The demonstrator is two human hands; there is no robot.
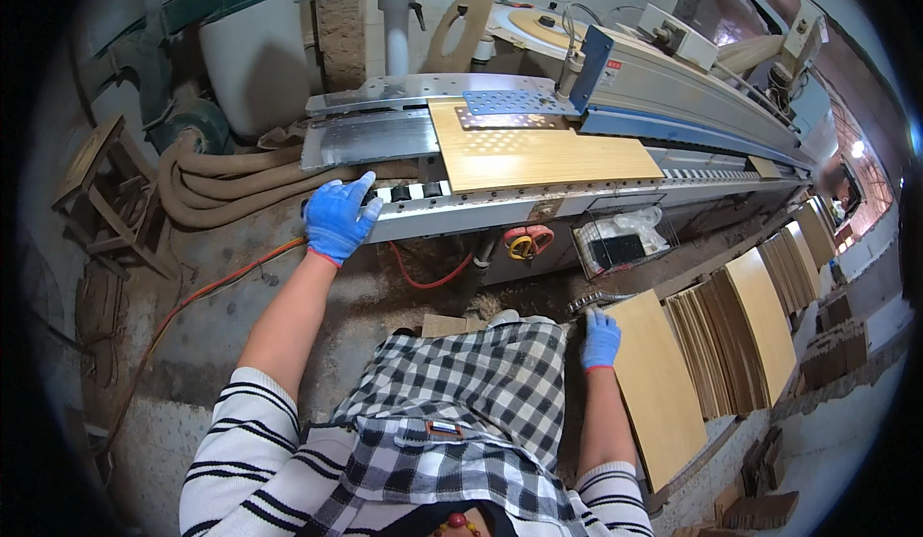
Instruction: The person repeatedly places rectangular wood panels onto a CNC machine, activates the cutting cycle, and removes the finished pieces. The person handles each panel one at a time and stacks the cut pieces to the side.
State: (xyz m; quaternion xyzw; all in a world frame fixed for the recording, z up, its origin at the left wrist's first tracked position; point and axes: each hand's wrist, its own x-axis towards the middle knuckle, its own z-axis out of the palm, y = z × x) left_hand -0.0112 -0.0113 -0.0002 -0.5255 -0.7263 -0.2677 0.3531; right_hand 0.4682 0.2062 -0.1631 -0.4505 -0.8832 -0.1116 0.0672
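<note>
My left hand [336, 220], in a blue glove with a red cuff, rests at the near left end of the machine's roller rail [423, 194]. Its thumb and index finger are apart, with nothing held. A yellowish wooden panel [548, 160] lies flat on the machine bed, right of that hand, partly under a perforated blue plate [519, 102]. Low at my right side, my gloved right hand [601, 341] closes on the near left corner of another wooden panel [659, 388]. That one leans at the front of a stack; the fingertips are partly hidden.
More stacked panels [702, 349] run off to the right. Below the rail hang a wire basket [625, 241] with plastic inside and red-and-yellow tape rolls [525, 243]. Thick hoses [216, 186], a wooden stool [111, 191] and an orange cable [216, 282] are at left.
</note>
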